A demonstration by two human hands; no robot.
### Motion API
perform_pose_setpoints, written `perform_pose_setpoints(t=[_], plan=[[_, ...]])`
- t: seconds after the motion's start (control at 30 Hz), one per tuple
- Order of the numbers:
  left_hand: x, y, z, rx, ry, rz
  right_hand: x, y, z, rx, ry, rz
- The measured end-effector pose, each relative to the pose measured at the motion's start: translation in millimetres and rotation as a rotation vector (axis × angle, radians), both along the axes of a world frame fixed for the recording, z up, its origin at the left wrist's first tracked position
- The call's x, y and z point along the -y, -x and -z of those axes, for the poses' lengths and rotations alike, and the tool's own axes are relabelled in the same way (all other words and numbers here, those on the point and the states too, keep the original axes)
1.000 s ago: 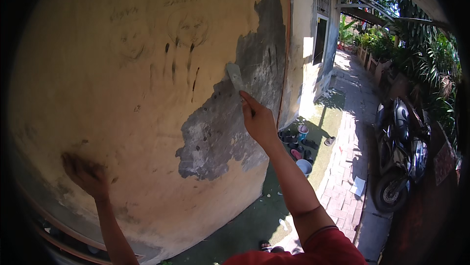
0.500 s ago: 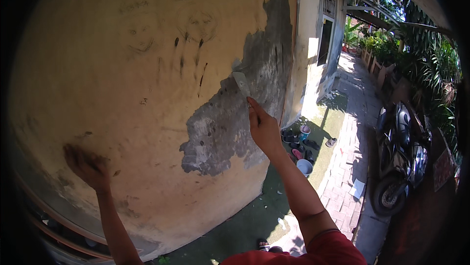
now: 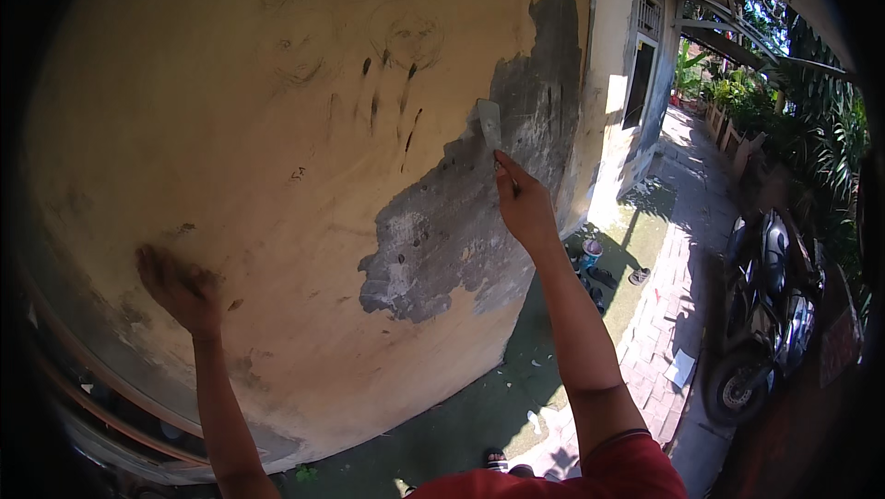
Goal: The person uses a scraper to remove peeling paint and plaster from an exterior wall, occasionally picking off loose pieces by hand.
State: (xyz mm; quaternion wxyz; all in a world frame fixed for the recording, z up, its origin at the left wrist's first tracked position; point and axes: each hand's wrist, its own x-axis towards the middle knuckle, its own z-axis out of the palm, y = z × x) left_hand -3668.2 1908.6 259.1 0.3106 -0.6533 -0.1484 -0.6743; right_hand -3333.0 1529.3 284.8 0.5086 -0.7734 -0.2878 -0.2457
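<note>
A yellow painted wall (image 3: 277, 213) fills the left and middle, with a ragged grey patch (image 3: 442, 232) where the paint is off. My right hand (image 3: 527, 211) grips the handle of a scraper (image 3: 489, 123). Its flat metal blade points up, at the upper left border of the grey patch, overlapping the yellow paint. Far to the left, my left hand (image 3: 182, 294) rests against the wall, fingers stretched out; dark smudges surround it.
Shoes (image 3: 601, 276) and a small paint bucket (image 3: 591, 250) stand on the green floor beyond the wall's corner. A motorcycle (image 3: 761, 324) is parked to the right of the paved path (image 3: 656, 315). A slatted bench-like thing (image 3: 120, 434) runs along the lower left.
The scraper has moved up along the patch's border in my right hand. My view has shifted slightly left, and my right arm now covers the pale bucket. My left hand stays on the wall.
</note>
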Motion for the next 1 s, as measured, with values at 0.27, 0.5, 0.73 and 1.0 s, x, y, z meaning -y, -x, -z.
perform_pose_setpoints(t=[0.27, 0.5, 0.73, 1.0], plan=[[6.6, 0.4, -3.9, 0.023, -0.02, -0.008, -12.9, 29.3, 80.6, 0.174, 0.086, 0.094], [6.7, 1.1, -1.5, 0.013, -0.032, -0.038, -2.3, 27.5, 73.1, 0.2, 0.19, 0.115], [7.4, -1.3, -3.8, -0.001, -0.034, -0.018, -4.8, 16.5, 35.6, 0.226, 0.193, 0.148], [4.7, -4.6, -2.2, 0.007, -0.033, -0.039, -1.9, 17.7, 41.0, 0.283, 0.182, 0.157]])
